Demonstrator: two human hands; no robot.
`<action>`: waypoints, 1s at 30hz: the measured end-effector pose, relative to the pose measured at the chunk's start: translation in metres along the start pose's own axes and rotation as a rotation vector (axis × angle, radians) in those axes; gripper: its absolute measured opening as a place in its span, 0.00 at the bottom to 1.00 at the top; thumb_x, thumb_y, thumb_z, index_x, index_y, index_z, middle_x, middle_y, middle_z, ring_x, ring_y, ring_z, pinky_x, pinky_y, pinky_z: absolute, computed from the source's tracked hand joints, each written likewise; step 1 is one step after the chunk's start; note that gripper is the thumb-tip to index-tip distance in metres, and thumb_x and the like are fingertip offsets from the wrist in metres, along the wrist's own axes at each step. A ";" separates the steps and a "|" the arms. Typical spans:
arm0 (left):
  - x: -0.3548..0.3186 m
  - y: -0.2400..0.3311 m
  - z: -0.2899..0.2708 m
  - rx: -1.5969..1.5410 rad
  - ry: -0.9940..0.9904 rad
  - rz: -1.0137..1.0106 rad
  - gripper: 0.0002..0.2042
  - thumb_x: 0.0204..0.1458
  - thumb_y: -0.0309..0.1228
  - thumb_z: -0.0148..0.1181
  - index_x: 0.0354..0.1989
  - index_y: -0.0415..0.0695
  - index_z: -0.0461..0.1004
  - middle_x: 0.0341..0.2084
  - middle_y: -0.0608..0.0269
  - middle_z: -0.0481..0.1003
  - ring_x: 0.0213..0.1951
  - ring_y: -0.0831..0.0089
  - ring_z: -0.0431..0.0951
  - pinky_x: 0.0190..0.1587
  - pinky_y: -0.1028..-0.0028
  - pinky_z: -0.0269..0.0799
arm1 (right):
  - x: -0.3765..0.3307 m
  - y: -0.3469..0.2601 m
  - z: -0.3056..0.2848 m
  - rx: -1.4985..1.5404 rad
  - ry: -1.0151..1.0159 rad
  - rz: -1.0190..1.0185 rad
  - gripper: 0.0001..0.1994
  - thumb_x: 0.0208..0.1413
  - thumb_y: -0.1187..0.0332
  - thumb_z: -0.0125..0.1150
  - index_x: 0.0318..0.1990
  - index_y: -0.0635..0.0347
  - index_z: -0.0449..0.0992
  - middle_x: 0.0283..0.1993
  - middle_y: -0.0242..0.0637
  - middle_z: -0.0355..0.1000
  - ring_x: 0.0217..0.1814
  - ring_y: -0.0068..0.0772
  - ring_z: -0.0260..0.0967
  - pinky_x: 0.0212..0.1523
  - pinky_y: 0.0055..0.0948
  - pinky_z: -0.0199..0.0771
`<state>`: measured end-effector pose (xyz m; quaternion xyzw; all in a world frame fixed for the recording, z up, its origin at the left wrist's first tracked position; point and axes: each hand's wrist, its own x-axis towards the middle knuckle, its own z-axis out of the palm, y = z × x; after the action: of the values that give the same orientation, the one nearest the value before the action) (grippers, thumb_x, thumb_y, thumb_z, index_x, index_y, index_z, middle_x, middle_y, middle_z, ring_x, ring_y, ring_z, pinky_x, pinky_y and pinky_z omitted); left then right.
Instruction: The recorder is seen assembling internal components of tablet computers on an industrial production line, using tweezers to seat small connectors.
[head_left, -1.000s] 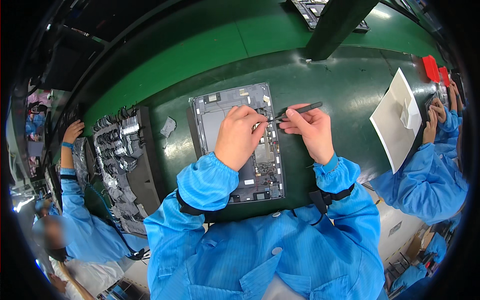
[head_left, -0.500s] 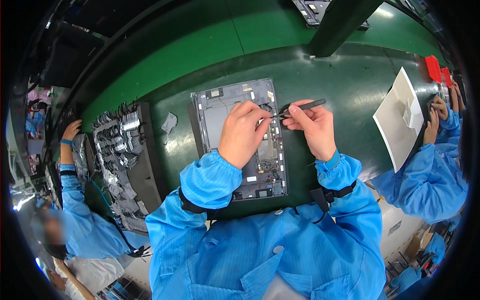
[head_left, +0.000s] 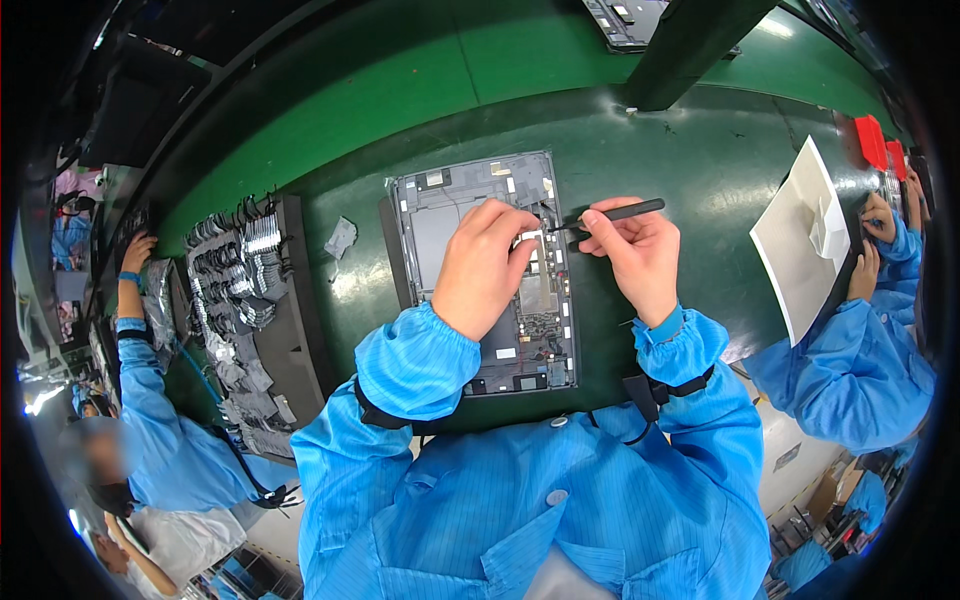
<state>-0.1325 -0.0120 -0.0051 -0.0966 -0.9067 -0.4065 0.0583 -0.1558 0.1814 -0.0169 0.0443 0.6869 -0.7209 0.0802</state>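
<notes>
An opened tablet-like device (head_left: 420,222) lies on the dark green bench, its grey inside and green circuit board showing. Over its upper middle rests my left hand (head_left: 480,262), fingers curled and thumb bent toward the index finger. Whatever those fingertips hold is too small or hidden to name. Beside the device's right edge, my right hand (head_left: 640,260) grips black tweezers (head_left: 628,211) between thumb and fingers. The tweezer tips point left, to the device's right side close to my left fingertips; contact with a part cannot be made out.
To the left stands a dark tray (head_left: 300,300) of black and silver cable-like parts. A crumpled clear scrap (head_left: 340,237) lies between tray and device. A white sheet (head_left: 800,240) and red bins (head_left: 871,142) are at right. A dark post (head_left: 680,55) rises behind. Co-workers sit on both sides.
My right hand and the tweezers have drawn slightly right, away from my left fingertips. My left hand stays over the device in nearly the same pose.
</notes>
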 end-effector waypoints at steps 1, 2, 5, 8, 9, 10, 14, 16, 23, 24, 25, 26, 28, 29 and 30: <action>0.000 -0.001 0.001 -0.002 0.001 0.006 0.09 0.47 0.20 0.65 0.38 0.38 0.77 0.32 0.59 0.74 0.33 0.67 0.79 0.36 0.72 0.77 | 0.000 0.000 0.000 0.004 0.005 0.010 0.10 0.56 0.73 0.66 0.41 0.70 0.77 0.33 0.39 0.78 0.31 0.26 0.78 0.30 0.20 0.75; 0.000 -0.002 0.001 -0.005 0.003 0.011 0.09 0.47 0.20 0.65 0.38 0.38 0.77 0.32 0.59 0.74 0.33 0.67 0.79 0.35 0.72 0.77 | 0.000 0.000 0.000 0.008 0.009 0.019 0.10 0.56 0.72 0.66 0.41 0.69 0.76 0.33 0.39 0.78 0.31 0.26 0.78 0.30 0.20 0.74; 0.000 0.000 0.000 0.005 0.001 0.013 0.09 0.47 0.20 0.65 0.37 0.38 0.77 0.32 0.59 0.74 0.33 0.67 0.79 0.35 0.72 0.77 | 0.002 0.001 -0.001 0.006 0.006 0.059 0.10 0.56 0.72 0.66 0.41 0.69 0.76 0.33 0.40 0.78 0.30 0.26 0.78 0.29 0.20 0.74; -0.001 0.000 0.000 0.005 -0.001 0.011 0.09 0.47 0.20 0.65 0.37 0.38 0.77 0.32 0.59 0.74 0.33 0.66 0.79 0.36 0.72 0.77 | 0.001 0.002 0.000 0.009 0.001 0.041 0.10 0.56 0.72 0.66 0.41 0.70 0.76 0.33 0.41 0.79 0.31 0.27 0.78 0.31 0.20 0.75; -0.001 0.000 0.000 0.004 -0.001 0.011 0.09 0.47 0.20 0.65 0.37 0.38 0.77 0.32 0.59 0.74 0.33 0.66 0.79 0.36 0.72 0.77 | 0.000 0.002 0.001 0.008 0.001 0.041 0.10 0.56 0.72 0.66 0.41 0.70 0.76 0.33 0.41 0.79 0.31 0.27 0.78 0.31 0.20 0.75; -0.001 0.000 0.000 0.002 -0.001 0.008 0.08 0.47 0.20 0.65 0.37 0.38 0.77 0.32 0.59 0.74 0.33 0.66 0.79 0.36 0.72 0.77 | -0.001 0.002 0.003 -0.004 0.012 -0.006 0.09 0.57 0.73 0.65 0.41 0.71 0.76 0.33 0.41 0.78 0.32 0.28 0.79 0.31 0.21 0.76; -0.001 -0.001 0.000 -0.026 0.001 0.002 0.08 0.47 0.19 0.65 0.37 0.38 0.78 0.31 0.59 0.74 0.33 0.66 0.79 0.36 0.72 0.77 | 0.002 0.003 0.003 0.044 0.007 0.010 0.09 0.57 0.74 0.65 0.40 0.72 0.75 0.33 0.42 0.78 0.33 0.29 0.79 0.34 0.23 0.79; -0.002 -0.001 -0.001 -0.034 0.003 0.000 0.08 0.47 0.19 0.65 0.37 0.38 0.78 0.31 0.59 0.74 0.33 0.67 0.79 0.36 0.73 0.77 | 0.004 0.003 0.003 0.055 0.002 0.030 0.09 0.56 0.75 0.65 0.40 0.72 0.75 0.33 0.42 0.78 0.33 0.29 0.79 0.34 0.23 0.79; -0.003 -0.003 -0.001 -0.038 0.018 0.018 0.09 0.46 0.19 0.66 0.36 0.38 0.78 0.30 0.60 0.74 0.32 0.68 0.78 0.35 0.73 0.76 | -0.001 -0.001 0.008 -0.103 0.019 -0.063 0.08 0.57 0.75 0.64 0.40 0.72 0.74 0.33 0.43 0.78 0.33 0.31 0.79 0.33 0.24 0.80; -0.003 -0.003 -0.001 -0.038 0.021 0.019 0.09 0.46 0.19 0.66 0.36 0.38 0.78 0.30 0.60 0.74 0.32 0.68 0.78 0.35 0.73 0.76 | 0.001 0.000 0.007 -0.104 0.018 -0.066 0.08 0.57 0.75 0.64 0.40 0.72 0.74 0.33 0.43 0.78 0.33 0.31 0.79 0.33 0.24 0.80; -0.003 -0.003 -0.001 -0.039 0.025 0.023 0.09 0.46 0.19 0.66 0.36 0.38 0.78 0.30 0.60 0.74 0.31 0.68 0.78 0.34 0.73 0.76 | 0.003 0.002 0.006 -0.044 0.003 -0.036 0.08 0.57 0.75 0.63 0.40 0.72 0.74 0.33 0.43 0.78 0.33 0.31 0.79 0.33 0.24 0.80; -0.004 -0.003 0.000 -0.039 0.028 0.026 0.09 0.46 0.19 0.66 0.37 0.39 0.78 0.30 0.60 0.74 0.31 0.68 0.78 0.34 0.73 0.76 | 0.004 0.003 0.004 0.016 -0.012 -0.006 0.08 0.57 0.75 0.63 0.40 0.72 0.74 0.33 0.43 0.78 0.33 0.32 0.79 0.33 0.25 0.80; -0.003 -0.003 -0.001 -0.036 0.030 0.026 0.09 0.46 0.19 0.66 0.37 0.39 0.78 0.30 0.60 0.74 0.31 0.68 0.78 0.34 0.73 0.76 | 0.006 0.004 0.003 0.033 -0.018 0.021 0.08 0.57 0.76 0.63 0.40 0.72 0.74 0.33 0.43 0.78 0.33 0.32 0.79 0.33 0.25 0.80; -0.003 -0.002 -0.001 -0.033 0.028 0.024 0.09 0.46 0.19 0.66 0.37 0.39 0.78 0.30 0.60 0.74 0.31 0.68 0.78 0.34 0.73 0.76 | 0.006 0.003 0.003 0.052 -0.023 0.050 0.08 0.57 0.76 0.63 0.40 0.72 0.74 0.33 0.43 0.78 0.33 0.32 0.79 0.32 0.25 0.80; -0.004 -0.002 -0.001 -0.033 0.032 0.024 0.09 0.46 0.19 0.66 0.37 0.39 0.78 0.30 0.60 0.74 0.31 0.68 0.78 0.34 0.73 0.76 | 0.007 0.003 0.003 0.050 -0.025 0.047 0.08 0.57 0.76 0.63 0.40 0.72 0.74 0.33 0.43 0.78 0.33 0.32 0.79 0.32 0.25 0.80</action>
<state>-0.1294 -0.0147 -0.0066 -0.1018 -0.8975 -0.4223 0.0763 -0.1618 0.1779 -0.0209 0.0534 0.6663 -0.7363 0.1049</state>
